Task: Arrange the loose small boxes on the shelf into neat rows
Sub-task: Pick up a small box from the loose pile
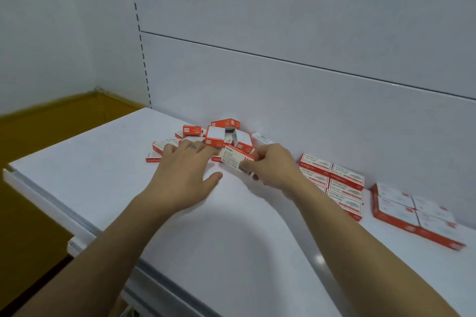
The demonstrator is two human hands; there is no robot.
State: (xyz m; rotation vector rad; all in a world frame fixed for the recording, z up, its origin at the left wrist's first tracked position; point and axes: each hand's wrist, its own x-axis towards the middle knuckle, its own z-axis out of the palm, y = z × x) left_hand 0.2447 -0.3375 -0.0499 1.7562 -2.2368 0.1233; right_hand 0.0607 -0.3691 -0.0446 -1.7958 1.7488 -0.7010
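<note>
Right hand (274, 167) is pinching one small box (235, 157) mid-frame, right beside the messy pile (219, 136) against the back panel. Left hand (184, 175) has its fingers spread flat over the pile's left side. Tidy rows (337, 180) sit further right on the shelf (103, 162).

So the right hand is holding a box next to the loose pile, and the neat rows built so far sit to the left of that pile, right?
Not quite. The head view shows the neat rows lying to the right of the loose pile, not to its left. The rest stands: the right hand does hold a box next to the pile.
</note>
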